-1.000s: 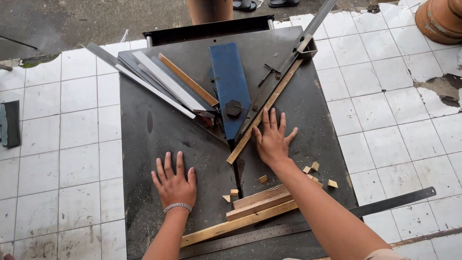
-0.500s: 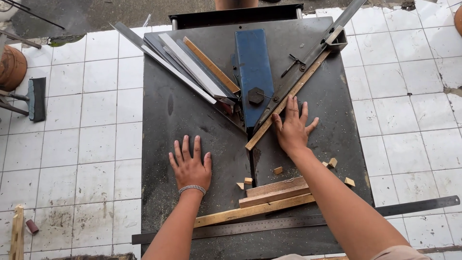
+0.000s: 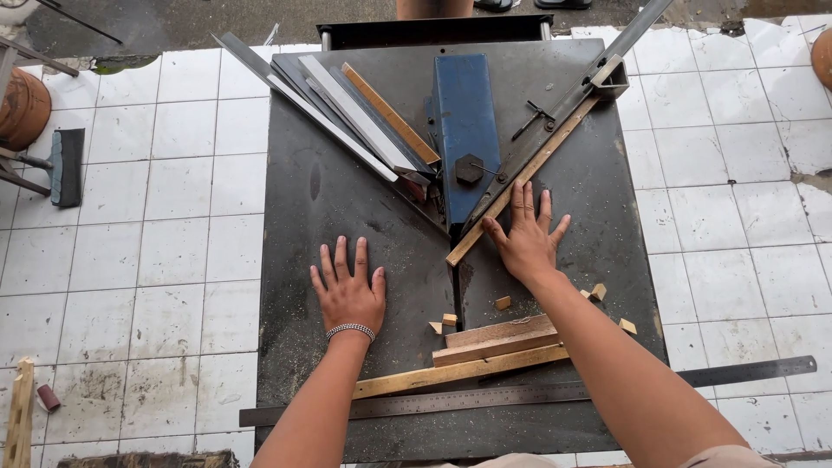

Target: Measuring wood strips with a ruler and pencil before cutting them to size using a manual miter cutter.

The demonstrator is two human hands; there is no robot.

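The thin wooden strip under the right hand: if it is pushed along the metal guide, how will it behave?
The wooden strip looks light and should slide easily on the sawdusty table. Being long and thin, it may flex or snap if the right hand presses hard.

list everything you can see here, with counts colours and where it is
saw table: 1, dark grey, centre
blade guard: 1, blue, table top centre
angled fences: 2, grey metal, either side of guard
wood strip: 1, light brown, against the fence on the person's right
wood slats: 3, tan, near edge
offcuts: several, tan, by the slats
steel ruler: 1, grey, near edge
floor tiles: white, all round
brush: 1, dark, on floor
left hand: flat on table
right hand: flat on table, touching wood strip
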